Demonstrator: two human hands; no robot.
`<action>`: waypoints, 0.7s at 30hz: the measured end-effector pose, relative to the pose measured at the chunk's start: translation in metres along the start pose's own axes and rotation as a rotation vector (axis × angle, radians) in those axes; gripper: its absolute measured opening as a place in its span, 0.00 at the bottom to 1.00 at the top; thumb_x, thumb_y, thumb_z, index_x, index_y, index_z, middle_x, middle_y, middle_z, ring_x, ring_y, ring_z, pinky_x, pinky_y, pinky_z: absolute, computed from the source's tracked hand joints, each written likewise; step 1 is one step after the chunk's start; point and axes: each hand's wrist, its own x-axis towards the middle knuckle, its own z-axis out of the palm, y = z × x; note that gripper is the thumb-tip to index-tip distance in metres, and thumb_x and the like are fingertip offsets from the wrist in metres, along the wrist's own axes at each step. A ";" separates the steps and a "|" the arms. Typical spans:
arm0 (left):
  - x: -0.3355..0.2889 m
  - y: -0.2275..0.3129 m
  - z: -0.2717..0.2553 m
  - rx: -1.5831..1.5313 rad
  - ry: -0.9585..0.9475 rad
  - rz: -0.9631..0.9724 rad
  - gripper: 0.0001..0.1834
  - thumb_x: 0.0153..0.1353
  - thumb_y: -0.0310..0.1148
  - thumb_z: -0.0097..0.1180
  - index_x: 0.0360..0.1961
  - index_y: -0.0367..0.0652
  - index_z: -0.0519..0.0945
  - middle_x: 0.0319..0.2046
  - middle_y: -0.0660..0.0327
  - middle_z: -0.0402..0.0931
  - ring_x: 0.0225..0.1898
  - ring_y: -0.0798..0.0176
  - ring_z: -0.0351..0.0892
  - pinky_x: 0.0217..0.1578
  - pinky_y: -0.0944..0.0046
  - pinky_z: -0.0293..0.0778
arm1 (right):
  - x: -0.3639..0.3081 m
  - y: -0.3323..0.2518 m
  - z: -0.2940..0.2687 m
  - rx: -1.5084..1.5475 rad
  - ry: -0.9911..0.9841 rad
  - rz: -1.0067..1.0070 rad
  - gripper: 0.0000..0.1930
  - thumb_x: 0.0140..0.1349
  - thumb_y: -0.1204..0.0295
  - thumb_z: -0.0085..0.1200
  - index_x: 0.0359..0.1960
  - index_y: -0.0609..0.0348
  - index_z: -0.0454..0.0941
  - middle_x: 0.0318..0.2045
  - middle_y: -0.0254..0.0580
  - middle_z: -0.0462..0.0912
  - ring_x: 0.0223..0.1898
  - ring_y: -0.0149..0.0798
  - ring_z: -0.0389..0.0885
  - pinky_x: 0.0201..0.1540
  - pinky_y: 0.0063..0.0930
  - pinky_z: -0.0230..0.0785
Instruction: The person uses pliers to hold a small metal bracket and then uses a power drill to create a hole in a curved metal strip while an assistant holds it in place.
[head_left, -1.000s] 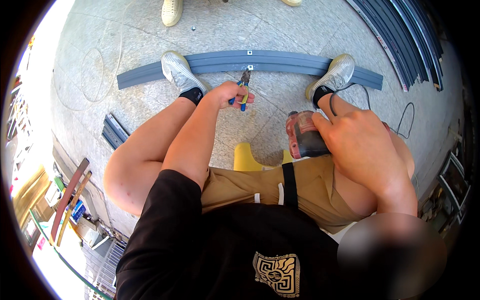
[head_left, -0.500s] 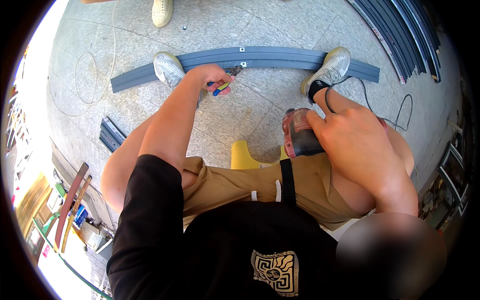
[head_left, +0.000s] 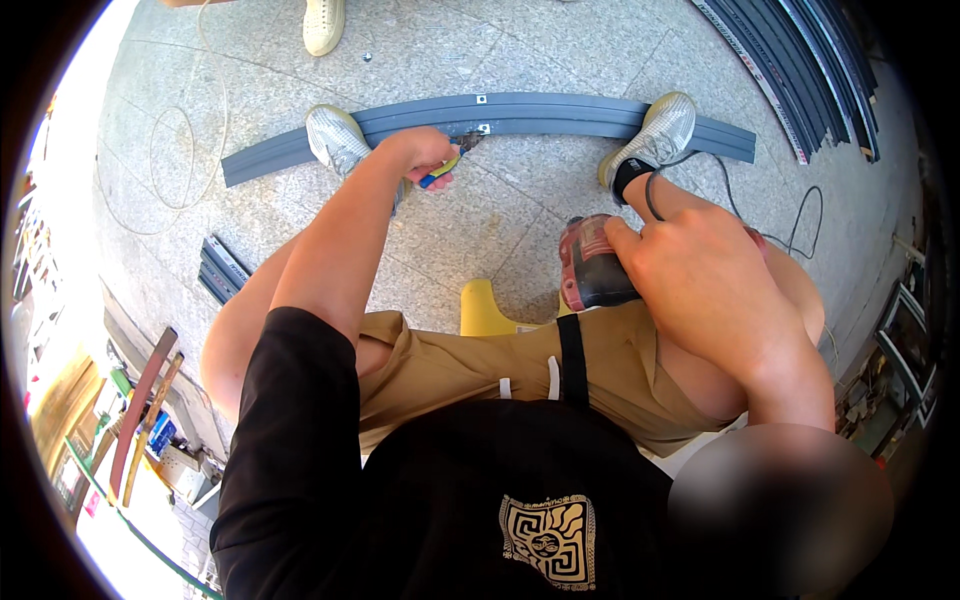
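My left hand (head_left: 426, 150) is closed round pliers (head_left: 439, 177) with blue and yellow handles. Their metal jaws are at the near edge of a long grey metal profile (head_left: 570, 116), beside a small light square with a dark centre (head_left: 485, 129). A second such square (head_left: 481, 99) is on the far side of the profile. In my right hand (head_left: 700, 262) is a red and black corded power drill (head_left: 598, 268), held above my right thigh. The drill's grip is hidden under that hand. My shoes (head_left: 338, 138) rest on the profile near both ends.
Long dark profiles (head_left: 790, 75) lie stacked at the far right. A black cord (head_left: 803, 215) runs over the tiled floor beside my right leg. Short profile pieces (head_left: 222, 270) lie by my left knee. Below me is something yellow (head_left: 483, 308). Another person's shoe (head_left: 323, 25) shows at the top.
The fingers of my left hand have shifted on the pliers, and less of the handles shows. The drill has moved slightly left in view. The profile stays under my shoes.
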 end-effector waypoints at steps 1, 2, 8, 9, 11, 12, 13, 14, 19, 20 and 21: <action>-0.001 -0.001 0.003 0.087 0.022 0.037 0.17 0.75 0.40 0.62 0.54 0.38 0.78 0.41 0.50 0.86 0.39 0.51 0.91 0.33 0.52 0.88 | 0.000 0.000 0.000 0.015 -0.004 0.003 0.04 0.58 0.71 0.60 0.31 0.56 0.82 0.20 0.39 0.86 0.32 0.41 0.86 0.42 0.32 0.73; -0.004 0.000 0.005 0.169 0.058 0.093 0.20 0.71 0.41 0.66 0.57 0.42 0.78 0.45 0.48 0.88 0.42 0.51 0.92 0.37 0.52 0.88 | -0.001 0.000 0.000 0.006 -0.007 0.002 0.04 0.58 0.71 0.60 0.32 0.56 0.82 0.20 0.40 0.86 0.32 0.41 0.86 0.41 0.32 0.73; -0.028 0.004 0.032 1.179 0.572 0.359 0.28 0.58 0.38 0.73 0.58 0.41 0.78 0.48 0.44 0.87 0.48 0.47 0.91 0.47 0.51 0.87 | -0.001 0.000 0.000 -0.017 -0.009 0.010 0.05 0.58 0.71 0.60 0.33 0.57 0.82 0.21 0.40 0.86 0.32 0.42 0.86 0.42 0.32 0.73; -0.030 0.005 0.036 1.175 0.545 0.331 0.28 0.58 0.38 0.73 0.58 0.41 0.78 0.48 0.44 0.87 0.48 0.47 0.91 0.47 0.51 0.87 | -0.002 0.000 0.000 -0.019 -0.029 0.014 0.05 0.58 0.71 0.60 0.33 0.57 0.81 0.20 0.40 0.86 0.32 0.41 0.86 0.42 0.32 0.74; -0.030 0.006 0.044 1.246 0.650 0.332 0.24 0.61 0.34 0.69 0.57 0.40 0.78 0.50 0.47 0.87 0.49 0.48 0.91 0.47 0.52 0.87 | -0.002 0.000 0.001 -0.028 -0.036 0.010 0.05 0.57 0.70 0.60 0.32 0.56 0.81 0.20 0.40 0.86 0.32 0.41 0.86 0.42 0.32 0.74; -0.029 0.004 0.046 1.248 0.634 0.311 0.24 0.61 0.34 0.69 0.57 0.40 0.78 0.50 0.47 0.87 0.49 0.48 0.91 0.47 0.52 0.87 | -0.002 0.000 0.001 -0.033 -0.038 0.009 0.05 0.57 0.70 0.60 0.32 0.56 0.81 0.20 0.40 0.86 0.32 0.41 0.86 0.42 0.32 0.74; -0.028 0.002 0.048 1.260 0.692 0.332 0.23 0.62 0.33 0.67 0.56 0.40 0.78 0.49 0.48 0.87 0.49 0.48 0.91 0.47 0.52 0.87 | -0.002 0.000 0.002 -0.038 -0.041 0.008 0.05 0.57 0.70 0.60 0.32 0.56 0.81 0.20 0.39 0.86 0.32 0.41 0.87 0.41 0.32 0.74; -0.026 -0.001 0.050 1.271 0.751 0.353 0.21 0.62 0.31 0.66 0.56 0.40 0.78 0.48 0.49 0.88 0.48 0.49 0.92 0.47 0.53 0.87 | -0.002 0.001 0.002 -0.026 -0.029 0.007 0.04 0.57 0.70 0.60 0.32 0.56 0.81 0.19 0.39 0.86 0.31 0.40 0.87 0.40 0.31 0.75; -0.018 -0.001 0.045 1.290 0.749 0.367 0.17 0.63 0.29 0.65 0.54 0.42 0.80 0.46 0.50 0.89 0.48 0.49 0.92 0.47 0.54 0.87 | -0.005 0.002 0.005 -0.039 -0.013 0.001 0.04 0.58 0.70 0.60 0.31 0.56 0.81 0.18 0.39 0.86 0.28 0.40 0.87 0.37 0.30 0.76; -0.018 0.003 0.043 1.285 0.739 0.379 0.17 0.64 0.29 0.65 0.53 0.42 0.81 0.46 0.51 0.90 0.48 0.49 0.92 0.47 0.54 0.87 | -0.006 0.001 0.005 -0.051 -0.004 0.005 0.04 0.58 0.70 0.59 0.31 0.56 0.81 0.18 0.40 0.86 0.27 0.40 0.87 0.38 0.30 0.76; -0.018 0.006 0.041 1.291 0.724 0.358 0.17 0.64 0.29 0.65 0.53 0.42 0.81 0.46 0.51 0.90 0.48 0.49 0.92 0.47 0.54 0.87 | -0.006 0.002 0.005 -0.055 0.000 0.004 0.04 0.58 0.70 0.59 0.31 0.56 0.81 0.18 0.40 0.86 0.27 0.40 0.87 0.38 0.30 0.76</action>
